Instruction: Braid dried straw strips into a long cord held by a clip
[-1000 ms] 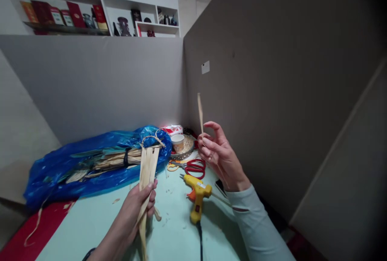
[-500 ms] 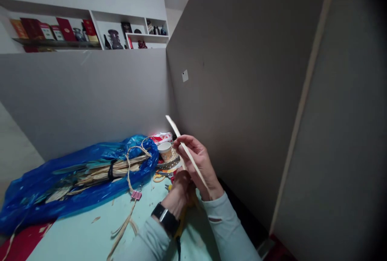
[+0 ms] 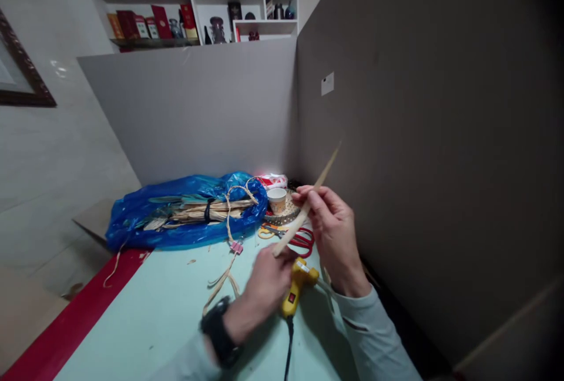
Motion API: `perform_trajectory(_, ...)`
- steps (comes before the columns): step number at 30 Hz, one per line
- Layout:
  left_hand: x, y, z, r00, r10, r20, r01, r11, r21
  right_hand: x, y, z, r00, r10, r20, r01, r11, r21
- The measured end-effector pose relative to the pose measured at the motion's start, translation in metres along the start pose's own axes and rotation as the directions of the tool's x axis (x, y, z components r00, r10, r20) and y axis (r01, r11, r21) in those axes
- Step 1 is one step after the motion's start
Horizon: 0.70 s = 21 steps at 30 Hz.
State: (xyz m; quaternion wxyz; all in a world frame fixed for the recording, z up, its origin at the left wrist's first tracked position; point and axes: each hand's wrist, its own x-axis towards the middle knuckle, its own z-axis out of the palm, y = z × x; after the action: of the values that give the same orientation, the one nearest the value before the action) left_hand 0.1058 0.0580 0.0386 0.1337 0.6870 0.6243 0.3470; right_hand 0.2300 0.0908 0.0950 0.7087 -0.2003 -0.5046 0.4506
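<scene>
A pale, flat dried-leaf strip (image 3: 294,229) slants up to the right and tapers to a thin tip. My right hand (image 3: 338,237) pinches it between thumb and fingers near its middle. My left hand (image 3: 269,278), blurred and wearing a black watch, is at the strip's lower end; its fingers are turned away, so whether it grips the strip is unclear. Just beside it, a yellow glue gun (image 3: 292,296) with a black cord rests on the table. Beyond the hands are red-handled scissors (image 3: 305,241).
A blue plastic bag (image 3: 145,234) with tied dried leaves (image 3: 189,212) lies behind. A pink binder clip (image 3: 237,247) grips a braided cord on the pale green table (image 3: 132,304). A paper cup (image 3: 277,201) and orange-handled scissors (image 3: 267,232) stand near the partition (image 3: 396,151).
The view has swung left. The strip, earlier leaning up to the left, now leans up to the right in my right hand. My left hand has shifted left, revealing the glue gun and red-handled scissors.
</scene>
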Motion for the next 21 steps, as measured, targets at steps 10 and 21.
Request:
perform_trajectory(10, -0.017, -0.126, -0.100, 0.958, -0.151, 0.243, 0.151, 0.988, 0.020, -0.026, 0.059, 0.036, 0.767, 0.480, 0.425, 0.022, 0.643, -0.766)
perform_trajectory(21, -0.025, -0.122, -0.077, 0.922, -0.221, 0.319, 0.289, 0.939, -0.185, -0.065, 0.091, 0.051, 0.645, 0.637, 0.422, 0.092, 0.483, -0.871)
